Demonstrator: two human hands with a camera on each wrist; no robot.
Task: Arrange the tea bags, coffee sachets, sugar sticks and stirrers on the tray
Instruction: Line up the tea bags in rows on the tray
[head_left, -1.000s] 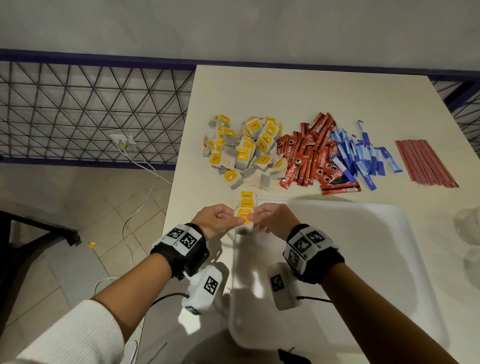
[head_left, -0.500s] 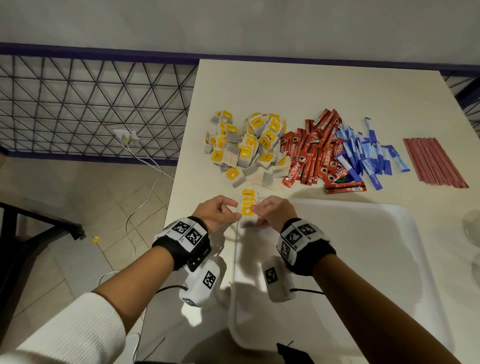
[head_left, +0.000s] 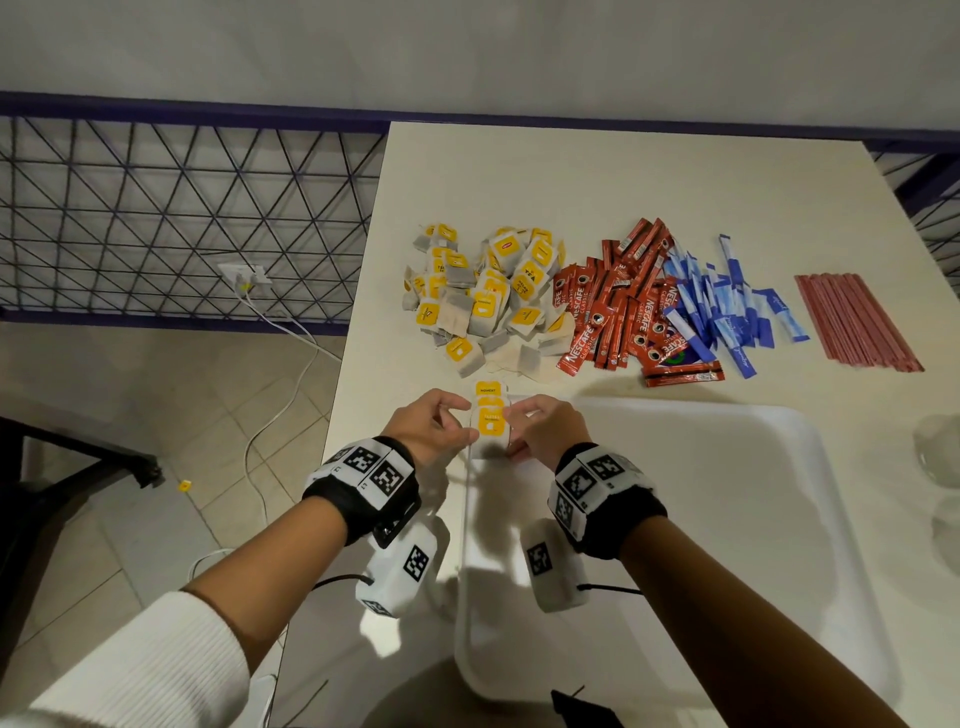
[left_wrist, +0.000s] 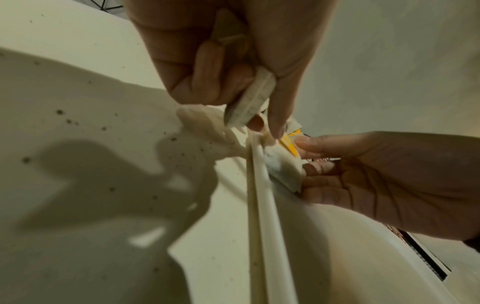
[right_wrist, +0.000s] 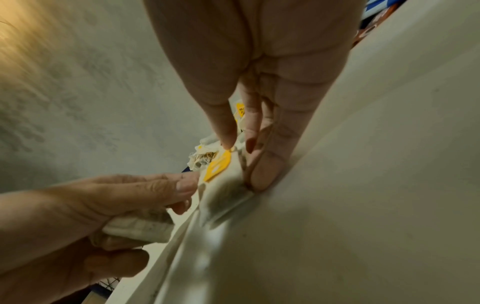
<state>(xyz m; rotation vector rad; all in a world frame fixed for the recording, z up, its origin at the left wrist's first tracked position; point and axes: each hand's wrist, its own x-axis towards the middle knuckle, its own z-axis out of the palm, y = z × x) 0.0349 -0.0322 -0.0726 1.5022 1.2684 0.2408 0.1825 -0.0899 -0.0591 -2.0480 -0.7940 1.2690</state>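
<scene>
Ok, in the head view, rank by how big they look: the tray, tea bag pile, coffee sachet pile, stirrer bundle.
1. White tray, easily the largest, though nearest the camera.
2. Tea bag pile.
3. Coffee sachet pile, somewhat smaller.
4. Stirrer bundle, smallest.

Tray (head_left: 727, 519) smooth white plastic, faint sheen; tea bags (head_left: 483, 296) matt paper; coffee sachets (head_left: 613, 312) glossy foil.

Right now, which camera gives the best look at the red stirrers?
The head view: the red stirrers lie in full as a neat bundle on the table, right of the blue sugar sticks. Neither wrist view shows them; both are filled by fingers, tea bags and the tray's rim.
</scene>
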